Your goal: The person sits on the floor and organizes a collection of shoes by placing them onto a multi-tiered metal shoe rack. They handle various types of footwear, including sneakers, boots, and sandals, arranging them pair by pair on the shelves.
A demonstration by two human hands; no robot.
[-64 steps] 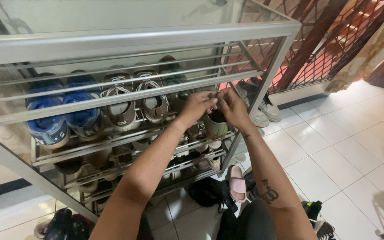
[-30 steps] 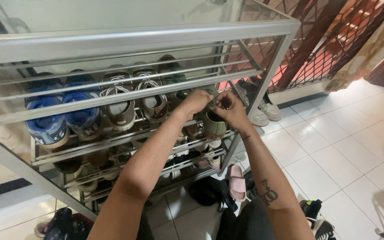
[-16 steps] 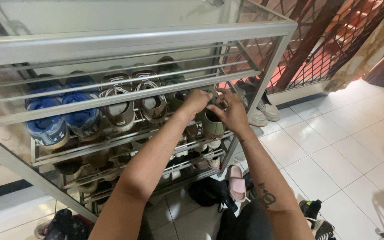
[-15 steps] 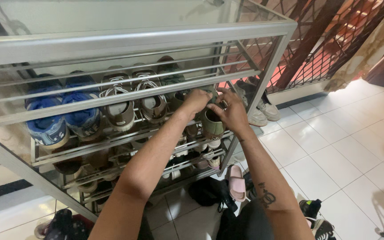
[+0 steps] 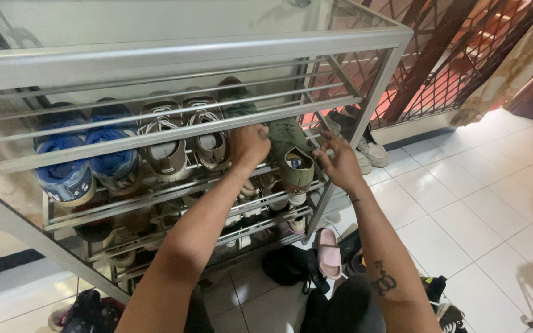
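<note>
A pair of olive-green shoes stands at the right end of the upper shelf of a metal shoe rack (image 5: 365,102). The right green shoe (image 5: 290,151) lies in full view with its opening towards me. My left hand (image 5: 249,145) is curled over the heel of the left green shoe (image 5: 237,106), of which only the toe shows. My right hand (image 5: 340,161) sits just right of the right green shoe with spread fingers, and its fingertips touch that shoe's side by the heel.
The same shelf holds brown shoes with white laces (image 5: 168,151) and blue shoes (image 5: 66,169). The lower shelves carry more shoes. A pink slipper (image 5: 328,253) and dark shoes lie on the white tiles. White sneakers (image 5: 368,157) sit beside the rack, before a metal grille (image 5: 451,55).
My hands were together over the right green shoe's opening and have come apart. The left moved onto the neighbouring shoe, the right dropped to the shoe's right side.
</note>
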